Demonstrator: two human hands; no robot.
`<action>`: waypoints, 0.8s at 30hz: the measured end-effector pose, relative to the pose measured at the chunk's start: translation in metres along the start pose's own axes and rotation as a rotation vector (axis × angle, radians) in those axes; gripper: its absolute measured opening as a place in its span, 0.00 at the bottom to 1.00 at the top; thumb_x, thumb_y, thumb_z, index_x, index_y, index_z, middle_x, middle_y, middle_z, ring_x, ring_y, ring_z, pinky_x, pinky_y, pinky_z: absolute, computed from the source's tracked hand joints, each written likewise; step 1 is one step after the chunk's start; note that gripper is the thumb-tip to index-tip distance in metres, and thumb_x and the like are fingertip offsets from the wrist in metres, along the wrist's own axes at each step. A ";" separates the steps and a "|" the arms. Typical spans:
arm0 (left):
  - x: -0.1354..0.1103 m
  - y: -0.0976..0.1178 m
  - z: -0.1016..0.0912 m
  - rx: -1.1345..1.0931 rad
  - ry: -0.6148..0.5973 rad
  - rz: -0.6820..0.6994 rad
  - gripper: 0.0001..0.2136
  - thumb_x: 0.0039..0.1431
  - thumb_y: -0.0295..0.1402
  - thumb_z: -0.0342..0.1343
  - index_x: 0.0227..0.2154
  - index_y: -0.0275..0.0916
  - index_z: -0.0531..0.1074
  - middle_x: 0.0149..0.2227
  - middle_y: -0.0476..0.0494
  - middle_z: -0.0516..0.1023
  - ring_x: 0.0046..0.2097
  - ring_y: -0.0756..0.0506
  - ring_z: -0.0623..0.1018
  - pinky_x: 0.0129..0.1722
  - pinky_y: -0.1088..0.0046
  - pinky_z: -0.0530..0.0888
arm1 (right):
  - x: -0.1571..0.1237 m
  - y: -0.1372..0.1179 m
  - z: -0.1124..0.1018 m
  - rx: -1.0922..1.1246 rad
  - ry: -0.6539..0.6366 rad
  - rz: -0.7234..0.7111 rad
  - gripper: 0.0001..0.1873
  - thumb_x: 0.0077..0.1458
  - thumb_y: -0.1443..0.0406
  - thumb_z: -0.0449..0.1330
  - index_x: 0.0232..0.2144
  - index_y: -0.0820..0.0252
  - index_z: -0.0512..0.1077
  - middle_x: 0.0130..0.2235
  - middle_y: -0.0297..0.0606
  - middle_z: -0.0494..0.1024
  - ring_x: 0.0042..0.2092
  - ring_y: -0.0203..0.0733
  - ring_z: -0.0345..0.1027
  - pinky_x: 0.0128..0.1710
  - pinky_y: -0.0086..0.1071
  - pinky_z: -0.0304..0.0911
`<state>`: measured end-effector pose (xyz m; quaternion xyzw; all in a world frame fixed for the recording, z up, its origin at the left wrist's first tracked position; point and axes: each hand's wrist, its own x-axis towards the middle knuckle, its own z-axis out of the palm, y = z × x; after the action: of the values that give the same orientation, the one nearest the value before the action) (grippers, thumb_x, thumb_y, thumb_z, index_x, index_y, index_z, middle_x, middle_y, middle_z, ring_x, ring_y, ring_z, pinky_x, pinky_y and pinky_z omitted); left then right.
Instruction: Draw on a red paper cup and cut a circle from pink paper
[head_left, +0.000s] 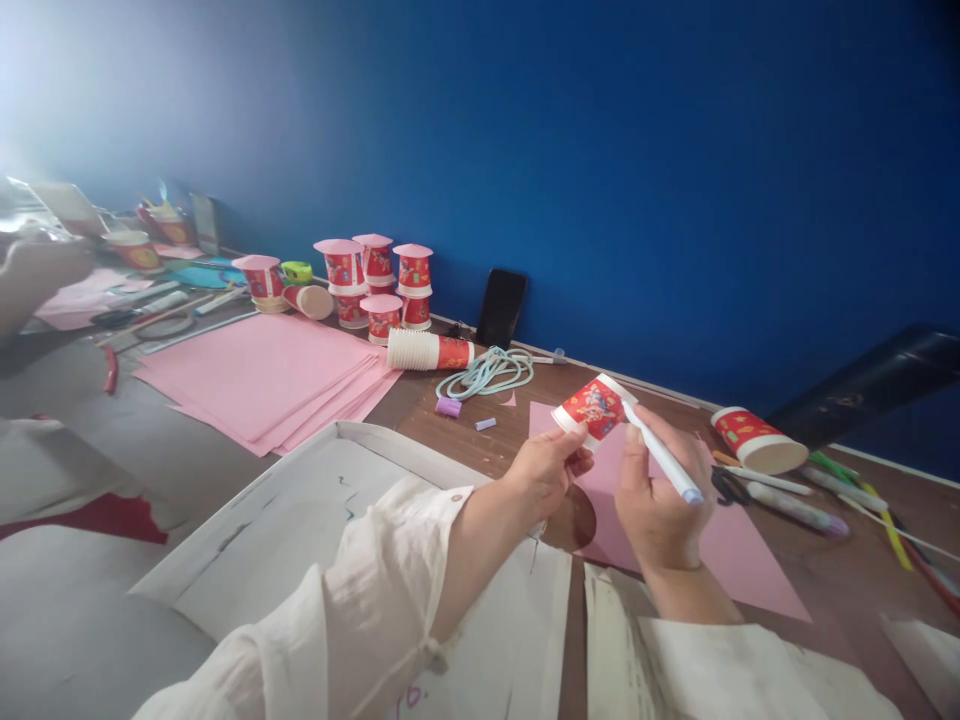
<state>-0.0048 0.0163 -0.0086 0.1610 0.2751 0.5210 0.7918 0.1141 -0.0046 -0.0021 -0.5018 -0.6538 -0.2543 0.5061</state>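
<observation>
My left hand (546, 468) is closed on a small red patterned paper cup (592, 408), held on its side above the table. My right hand (660, 495) grips a white pen (664, 458) with a pale blue cap, its tip touching the cup's rim. Both hands hover over a pink paper sheet (720, 545) that has a round hole cut in it. White sleeves cover both my forearms.
A stack of pink sheets (262, 375) lies at left, with several pink-lidded red cups (379, 280) behind it. A sleeve of stacked cups (427, 351), a pale cord (487, 372), a black phone (501, 308), another lying cup (754, 440) and markers (795, 505) surround me. Another person's hand (37, 270) shows far left.
</observation>
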 end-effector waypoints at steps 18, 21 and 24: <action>-0.001 0.001 0.001 -0.081 0.040 -0.038 0.05 0.50 0.27 0.63 0.29 0.31 0.75 0.26 0.45 0.73 0.25 0.55 0.68 0.29 0.79 0.69 | 0.003 0.000 -0.004 -0.024 0.059 0.005 0.14 0.59 0.66 0.57 0.47 0.63 0.73 0.40 0.47 0.80 0.41 0.47 0.73 0.43 0.41 0.67; 0.000 0.001 0.001 -0.088 0.030 -0.039 0.03 0.53 0.25 0.61 0.30 0.30 0.75 0.26 0.45 0.73 0.24 0.55 0.68 0.27 0.80 0.68 | 0.002 -0.001 -0.004 -0.018 0.042 0.014 0.14 0.60 0.65 0.56 0.47 0.61 0.73 0.40 0.46 0.80 0.40 0.47 0.73 0.43 0.41 0.66; 0.000 0.001 0.002 -0.080 0.027 -0.044 0.02 0.54 0.25 0.59 0.29 0.29 0.75 0.25 0.45 0.72 0.23 0.56 0.67 0.26 0.80 0.68 | 0.002 0.000 -0.003 -0.020 0.018 0.018 0.14 0.60 0.64 0.56 0.46 0.61 0.73 0.39 0.45 0.80 0.39 0.46 0.72 0.43 0.41 0.66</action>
<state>-0.0046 0.0167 -0.0062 0.1160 0.2684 0.5162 0.8050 0.1157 -0.0059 0.0006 -0.5106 -0.6420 -0.2607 0.5091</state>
